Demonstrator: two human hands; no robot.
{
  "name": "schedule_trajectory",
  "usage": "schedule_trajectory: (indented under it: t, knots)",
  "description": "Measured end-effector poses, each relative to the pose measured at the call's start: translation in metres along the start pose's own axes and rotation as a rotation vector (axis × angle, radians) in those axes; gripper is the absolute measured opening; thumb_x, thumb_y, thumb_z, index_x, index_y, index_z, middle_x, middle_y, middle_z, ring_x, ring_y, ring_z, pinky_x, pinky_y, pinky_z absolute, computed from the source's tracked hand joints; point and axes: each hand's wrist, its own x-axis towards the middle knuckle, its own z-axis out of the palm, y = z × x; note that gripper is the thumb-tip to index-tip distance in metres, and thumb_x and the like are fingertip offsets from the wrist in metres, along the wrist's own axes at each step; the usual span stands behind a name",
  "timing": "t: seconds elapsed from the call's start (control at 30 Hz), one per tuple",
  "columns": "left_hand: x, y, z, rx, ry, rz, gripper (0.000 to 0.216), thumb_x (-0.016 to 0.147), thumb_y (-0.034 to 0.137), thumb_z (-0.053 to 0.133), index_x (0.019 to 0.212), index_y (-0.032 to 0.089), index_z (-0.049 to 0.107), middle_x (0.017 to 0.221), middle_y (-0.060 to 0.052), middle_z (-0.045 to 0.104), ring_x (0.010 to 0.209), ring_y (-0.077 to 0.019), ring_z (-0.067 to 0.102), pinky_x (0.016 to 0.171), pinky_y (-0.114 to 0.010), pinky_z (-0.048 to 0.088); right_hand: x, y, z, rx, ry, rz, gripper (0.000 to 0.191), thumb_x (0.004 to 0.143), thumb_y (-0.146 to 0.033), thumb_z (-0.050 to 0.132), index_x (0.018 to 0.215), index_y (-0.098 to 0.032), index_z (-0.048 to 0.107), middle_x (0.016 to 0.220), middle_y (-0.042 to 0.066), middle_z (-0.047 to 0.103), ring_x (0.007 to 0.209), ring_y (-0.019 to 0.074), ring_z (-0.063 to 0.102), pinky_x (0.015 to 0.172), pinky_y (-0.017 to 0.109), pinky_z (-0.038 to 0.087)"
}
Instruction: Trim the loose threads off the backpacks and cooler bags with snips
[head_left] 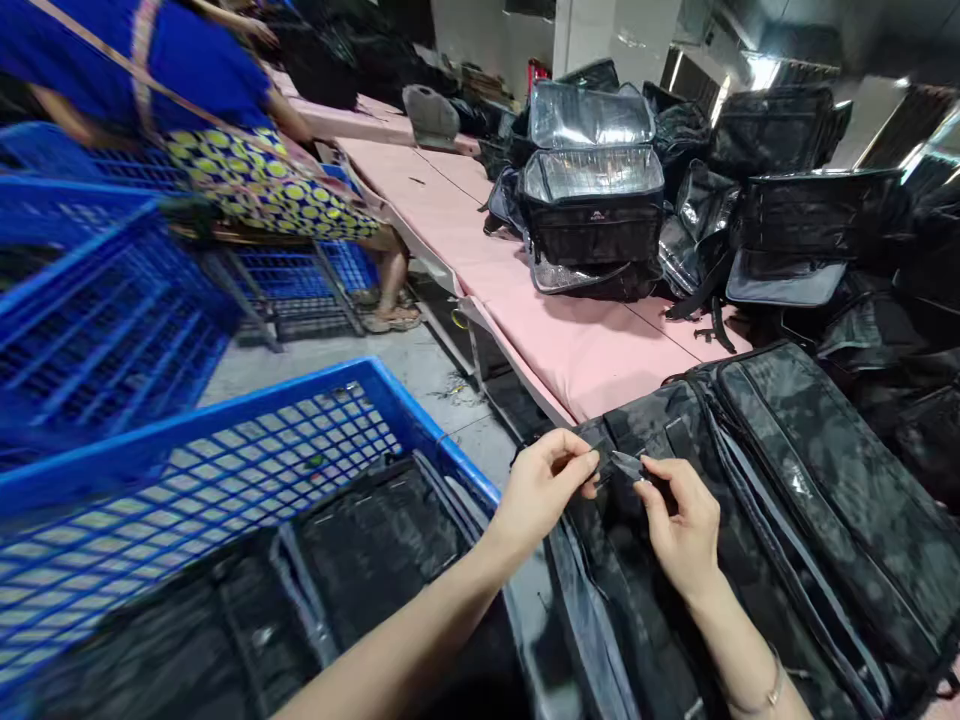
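Note:
A large black camouflage-patterned bag [810, 490] lies on the near end of the pink table [570, 340], right in front of me. My left hand [541, 488] pinches a piece of the bag's black strap at its near corner. My right hand [679, 525] is closed round small metal snips [626, 463], whose tips point left toward the left hand's fingertips. Both hands hover over the bag's open top edge, a few centimetres apart.
A blue wire crate [225, 470] at my left holds more black bags [315, 590]. Stacked black cooler bags [592, 200] with silver lining fill the far table and right side. A person in a blue top [187, 70] stands at the left beside other blue crates [97, 310].

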Motion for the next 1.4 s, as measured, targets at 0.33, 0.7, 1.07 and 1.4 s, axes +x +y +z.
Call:
schedule_trajectory:
  t: [0.33,0.7,1.07,1.4]
  knots:
    - [-0.007,-0.004,0.000,0.006,-0.029,0.043,0.013,0.074,0.026,0.056,0.069,0.015,0.050,0.054,0.003,0.055,0.052,-0.0094,0.051,0.056,-0.023,0.040,0.003,-0.004,-0.003,-0.020,-0.020,0.000,0.011,0.083,-0.017,0.051,0.092,-0.019,0.058,0.081,0.004,0.064,0.076,0.0148,0.060,0.069,0.028,0.048]
    - [-0.006,-0.006,0.000,0.057,-0.026,0.073,0.014,0.075,0.027,0.055,0.070,0.015,0.050,0.055,0.003,0.055,0.052,-0.0095,0.052,0.056,-0.023,0.041,0.002,0.000,-0.004,0.119,-0.037,0.131,0.010,0.083,-0.021,0.052,0.088,-0.020,0.060,0.081,0.003,0.064,0.077,0.0144,0.060,0.070,0.026,0.046]
    - [0.017,-0.011,0.000,0.570,0.074,0.312,0.025,0.081,0.037,0.047,0.069,0.017,0.054,0.060,0.001,0.056,0.056,-0.0112,0.052,0.055,-0.022,0.037,0.011,0.014,-0.002,0.333,0.230,0.595,0.027,0.079,-0.039,0.055,0.093,-0.016,0.058,0.085,0.003,0.060,0.078,0.0149,0.056,0.073,0.029,0.044]
    - [0.065,-0.014,0.007,0.953,0.130,0.463,0.018,0.082,0.034,0.046,0.086,0.019,0.055,0.080,-0.003,0.064,0.073,-0.0174,0.059,0.064,-0.027,0.042,-0.025,-0.004,-0.090,0.210,0.194,0.679,0.029,0.077,-0.041,0.058,0.095,-0.018,0.060,0.085,0.003,0.061,0.079,0.0160,0.056,0.070,0.028,0.045]
